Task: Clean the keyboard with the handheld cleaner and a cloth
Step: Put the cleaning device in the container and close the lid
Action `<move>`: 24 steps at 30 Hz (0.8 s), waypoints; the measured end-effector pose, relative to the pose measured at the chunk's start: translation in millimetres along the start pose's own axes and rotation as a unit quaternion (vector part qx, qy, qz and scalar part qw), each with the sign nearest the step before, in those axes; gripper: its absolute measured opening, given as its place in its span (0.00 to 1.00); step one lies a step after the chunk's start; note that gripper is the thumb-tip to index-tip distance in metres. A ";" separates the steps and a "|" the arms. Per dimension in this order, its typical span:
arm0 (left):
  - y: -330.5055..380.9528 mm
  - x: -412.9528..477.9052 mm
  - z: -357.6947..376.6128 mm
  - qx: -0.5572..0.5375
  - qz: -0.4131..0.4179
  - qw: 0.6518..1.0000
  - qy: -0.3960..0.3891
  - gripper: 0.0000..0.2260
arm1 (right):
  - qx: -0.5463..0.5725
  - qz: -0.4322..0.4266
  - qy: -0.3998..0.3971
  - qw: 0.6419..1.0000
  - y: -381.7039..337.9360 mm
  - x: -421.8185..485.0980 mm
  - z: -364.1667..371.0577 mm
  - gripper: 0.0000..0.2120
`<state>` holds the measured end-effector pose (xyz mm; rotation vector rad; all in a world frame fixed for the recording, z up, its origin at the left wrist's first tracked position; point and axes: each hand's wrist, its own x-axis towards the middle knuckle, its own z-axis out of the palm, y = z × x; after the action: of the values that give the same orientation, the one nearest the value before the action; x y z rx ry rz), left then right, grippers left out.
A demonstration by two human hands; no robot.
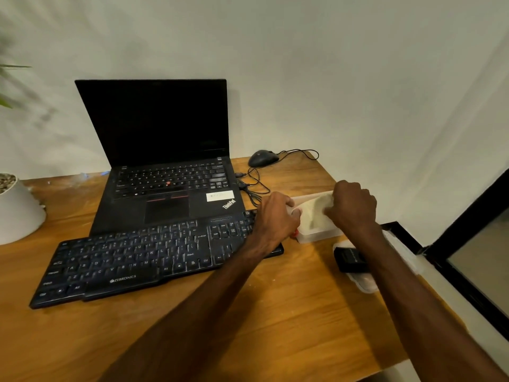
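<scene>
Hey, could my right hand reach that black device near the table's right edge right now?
Probably yes. The black device lies uncovered just beside the right forearm, though the right hand grips the cloth in the white container and would have to let go first.

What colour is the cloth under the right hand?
Pale yellowish-green; the cloth shows best in the head view.
</scene>
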<state>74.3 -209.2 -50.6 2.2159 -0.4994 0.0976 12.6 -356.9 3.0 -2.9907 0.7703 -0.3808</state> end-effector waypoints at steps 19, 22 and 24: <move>3.6 -15.5 -3.8 0.029 0.026 0.999 0.010 0.16 | 0.270 -0.037 -0.002 0.962 27.2 -21.6 -2.3 0.07; 10.3 -35.3 -7.3 0.098 0.066 0.991 0.063 0.18 | 0.310 -0.012 0.048 0.949 53.0 -56.4 -16.1 0.06; 24.1 -51.4 -7.0 0.108 0.114 0.984 0.084 0.18 | 0.313 0.007 0.083 0.946 68.7 -77.0 -21.6 0.06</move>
<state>18.6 -201.1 -40.7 2.3255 -0.6737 0.4755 -90.3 -379.5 0.2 -2.3758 0.5427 -0.7270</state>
